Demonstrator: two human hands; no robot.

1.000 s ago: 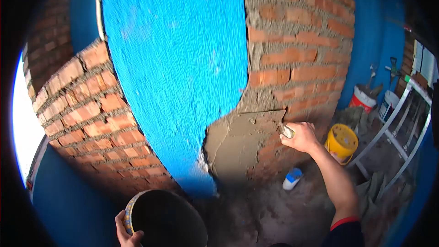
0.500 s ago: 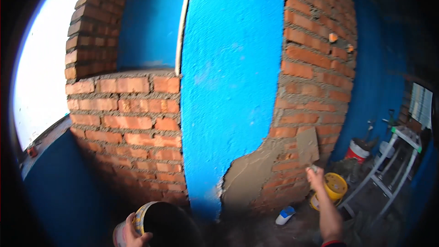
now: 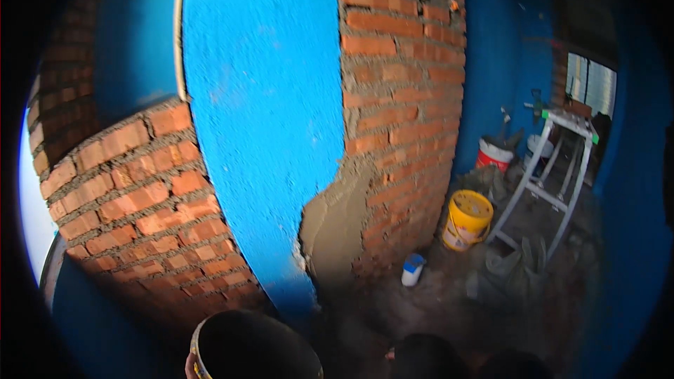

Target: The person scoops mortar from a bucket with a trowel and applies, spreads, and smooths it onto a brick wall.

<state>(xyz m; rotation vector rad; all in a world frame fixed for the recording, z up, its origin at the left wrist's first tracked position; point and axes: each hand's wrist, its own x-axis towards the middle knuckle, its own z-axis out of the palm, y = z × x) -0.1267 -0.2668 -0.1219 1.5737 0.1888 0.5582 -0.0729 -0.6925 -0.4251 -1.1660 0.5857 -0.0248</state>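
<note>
At the lower edge, my left hand (image 3: 190,367) grips the rim of a round bucket (image 3: 199,346), its fingers mostly hidden behind the wall. The bucket's inside is black with shadow, so its contents cannot be seen. My right hand and the flat trowel do not show; a tiny skin-coloured spot sits beside a dark rounded shape (image 3: 430,358) at the bottom, too small to make out. Ahead, wet grey mortar (image 3: 340,228) covers a patch low between the blue wall (image 3: 267,84) and the bare brick face (image 3: 404,112).
A white container with a blue top (image 3: 412,271) stands on the floor near the brick corner. Farther right are a yellow bucket (image 3: 469,217), a red and white bucket (image 3: 493,156) and a metal stepladder (image 3: 570,125). A low brick wall (image 3: 133,196) rises at left.
My view has swung right, so the walls sit farther left. My right hand, which held a trowel against the bricks, has left the picture with it. The left hand still holds the bucket.
</note>
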